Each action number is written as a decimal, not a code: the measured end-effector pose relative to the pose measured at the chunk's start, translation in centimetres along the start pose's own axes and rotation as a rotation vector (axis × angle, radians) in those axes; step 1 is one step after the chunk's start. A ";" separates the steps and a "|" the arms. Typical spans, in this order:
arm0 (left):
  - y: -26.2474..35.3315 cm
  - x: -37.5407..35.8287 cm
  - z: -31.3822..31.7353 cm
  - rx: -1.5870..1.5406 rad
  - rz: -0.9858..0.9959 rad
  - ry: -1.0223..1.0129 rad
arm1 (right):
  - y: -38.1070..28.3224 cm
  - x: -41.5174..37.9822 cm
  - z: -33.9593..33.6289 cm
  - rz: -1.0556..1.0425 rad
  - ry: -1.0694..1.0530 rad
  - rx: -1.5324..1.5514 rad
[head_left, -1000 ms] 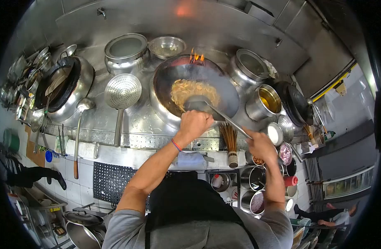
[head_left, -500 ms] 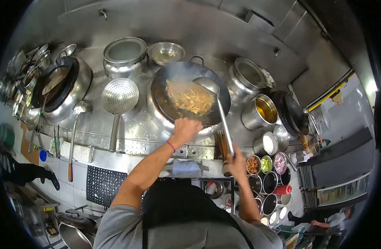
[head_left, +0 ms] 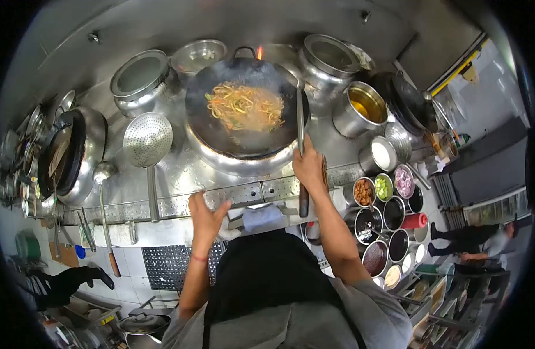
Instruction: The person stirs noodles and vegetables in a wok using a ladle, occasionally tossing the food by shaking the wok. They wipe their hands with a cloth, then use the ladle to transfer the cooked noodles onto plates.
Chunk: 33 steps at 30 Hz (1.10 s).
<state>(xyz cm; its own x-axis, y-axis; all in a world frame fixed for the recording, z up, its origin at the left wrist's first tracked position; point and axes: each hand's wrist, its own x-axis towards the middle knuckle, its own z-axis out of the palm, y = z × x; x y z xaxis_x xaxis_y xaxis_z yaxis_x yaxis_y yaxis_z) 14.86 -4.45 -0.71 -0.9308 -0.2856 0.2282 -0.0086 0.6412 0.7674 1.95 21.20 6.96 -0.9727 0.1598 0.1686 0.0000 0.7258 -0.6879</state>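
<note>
Steaming noodles (head_left: 244, 107) lie spread in the black wok (head_left: 206, 131), which sits on the stove. My right hand (head_left: 309, 168) is wrapped around the long handle of a ladle (head_left: 301, 110), partway along it. The ladle's head is at the wok's right rim, apart from the noodles and partly blurred. With fingers spread and nothing in them, my left hand (head_left: 208, 218) is over the front edge of the counter. It is left of a folded blue cloth (head_left: 263, 217).
A flame (head_left: 260, 52) shows behind the wok. A perforated strainer (head_left: 147, 139) and another ladle (head_left: 105, 171) lie to the left. At right stand an oil pot (head_left: 360, 125) and several ingredient containers (head_left: 363, 192). Other people are at both sides.
My left hand has left the wok's near rim, coming back leftward with its fingers spreading. The ladle has moved off the noodles to the right rim. A flame now shows behind the wok.
</note>
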 end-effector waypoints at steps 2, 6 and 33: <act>-2.7 -4.0 -0.6 0.102 -0.089 -0.108 | 1.7 0.9 2.8 0.005 0.013 -0.046; -2.9 -7.3 0.5 0.118 -0.238 -0.185 | 2.1 -0.6 4.0 -0.146 -0.134 0.000; -5.4 -8.1 1.6 -0.104 -0.513 -0.049 | 7.5 1.8 -1.9 -0.278 -0.232 0.109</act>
<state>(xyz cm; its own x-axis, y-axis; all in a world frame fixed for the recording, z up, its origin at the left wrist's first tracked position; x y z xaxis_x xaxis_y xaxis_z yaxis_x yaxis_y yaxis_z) 21.86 -4.51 -7.67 -0.8321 -0.5094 -0.2192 -0.4342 0.3526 0.8289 0.63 28.24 3.44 -0.9589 -0.1979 0.2035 -0.2836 0.6429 -0.7115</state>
